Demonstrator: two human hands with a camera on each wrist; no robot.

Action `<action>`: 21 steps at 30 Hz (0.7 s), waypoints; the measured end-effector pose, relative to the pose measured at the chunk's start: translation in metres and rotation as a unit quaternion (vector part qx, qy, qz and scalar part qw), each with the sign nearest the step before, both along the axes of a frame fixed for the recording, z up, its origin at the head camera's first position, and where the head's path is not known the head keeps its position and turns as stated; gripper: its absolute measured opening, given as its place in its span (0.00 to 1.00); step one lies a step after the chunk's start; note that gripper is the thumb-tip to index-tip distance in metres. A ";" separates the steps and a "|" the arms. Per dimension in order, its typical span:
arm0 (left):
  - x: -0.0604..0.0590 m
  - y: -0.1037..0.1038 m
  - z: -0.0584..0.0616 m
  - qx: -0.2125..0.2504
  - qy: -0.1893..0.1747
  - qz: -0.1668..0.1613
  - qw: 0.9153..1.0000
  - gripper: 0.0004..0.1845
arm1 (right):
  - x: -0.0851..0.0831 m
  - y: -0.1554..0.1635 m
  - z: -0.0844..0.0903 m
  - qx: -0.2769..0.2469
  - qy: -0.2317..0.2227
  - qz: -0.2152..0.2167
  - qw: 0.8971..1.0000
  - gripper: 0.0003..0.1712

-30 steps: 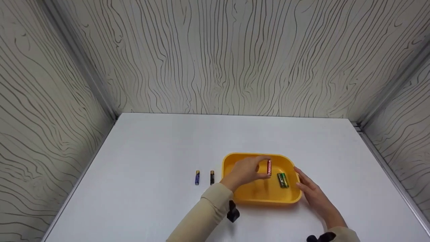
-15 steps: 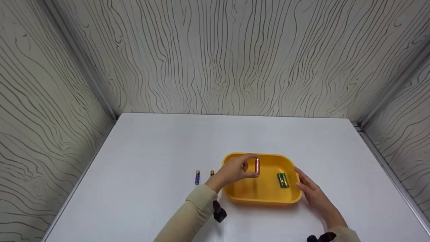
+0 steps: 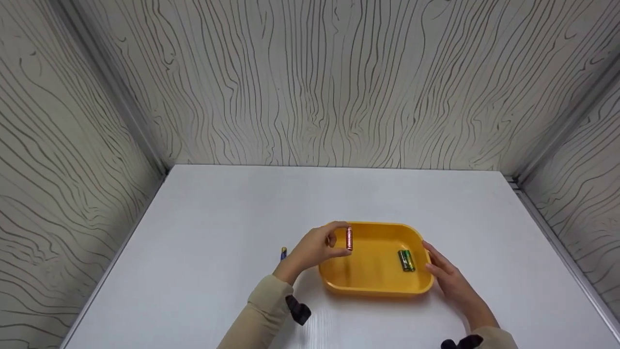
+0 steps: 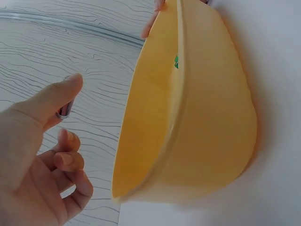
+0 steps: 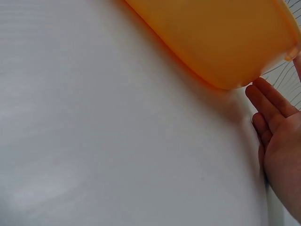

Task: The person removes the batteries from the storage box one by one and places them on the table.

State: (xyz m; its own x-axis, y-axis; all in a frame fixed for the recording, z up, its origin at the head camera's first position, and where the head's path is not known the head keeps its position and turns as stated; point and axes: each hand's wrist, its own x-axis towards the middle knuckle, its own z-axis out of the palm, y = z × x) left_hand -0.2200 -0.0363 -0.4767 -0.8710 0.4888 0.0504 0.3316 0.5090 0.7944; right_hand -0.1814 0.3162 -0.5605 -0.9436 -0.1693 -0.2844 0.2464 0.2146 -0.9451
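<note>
Pinched between thumb and fingertips of the left hand (image 3: 315, 249): a red battery (image 3: 349, 238), upright, long axis running near-vertical in the head view, one end up toward the far wall, the other down toward the tray floor. Held in the air over the left inner edge of the yellow tray (image 3: 373, 286), clear of its floor and rim. Left wrist bent back, palm turned right toward the tray, cream sleeve (image 3: 252, 320) angling in from the lower left. In the left wrist view, only a dark tip of the battery seen behind the thumb, remaining fingers loosely curled into the palm. Resting flat against the tray's right outer wall: the right hand (image 3: 448, 276), fingers straight and together, fingertips touching the rim corner, nothing clasped. Same contact confirmed in the right wrist view, fingertips just at the tray's rounded corner. Lying on the tray floor near the right wall: a green battery (image 3: 406, 260), long axis roughly front to back. On the white table (image 3: 218, 218) just left of the left hand: a blue battery (image 3: 283, 252), mostly hidden behind the wrist.
</note>
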 end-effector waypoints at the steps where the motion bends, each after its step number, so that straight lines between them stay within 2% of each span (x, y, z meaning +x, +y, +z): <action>1: 0.000 -0.004 0.000 0.002 -0.001 0.003 1.000 0.28 | 0.000 0.000 0.000 0.001 0.001 -0.001 1.000 0.37; 9: -0.001 -0.031 -0.003 0.036 -0.003 0.019 0.999 0.30 | 0.000 -0.001 0.001 0.010 -0.005 -0.007 1.000 0.37; 21: 0.001 -0.060 -0.013 0.029 -0.020 0.058 0.998 0.30 | -0.001 -0.002 0.001 -0.010 -0.006 -0.008 1.000 0.37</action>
State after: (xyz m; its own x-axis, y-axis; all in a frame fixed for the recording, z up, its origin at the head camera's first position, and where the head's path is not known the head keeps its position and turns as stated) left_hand -0.2191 -0.0964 -0.4895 -0.9232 0.3824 0.0397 0.2410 0.4952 0.8347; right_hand -0.1820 0.3137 -0.5591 -0.9427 -0.1597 -0.2929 0.2614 0.1917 -0.9460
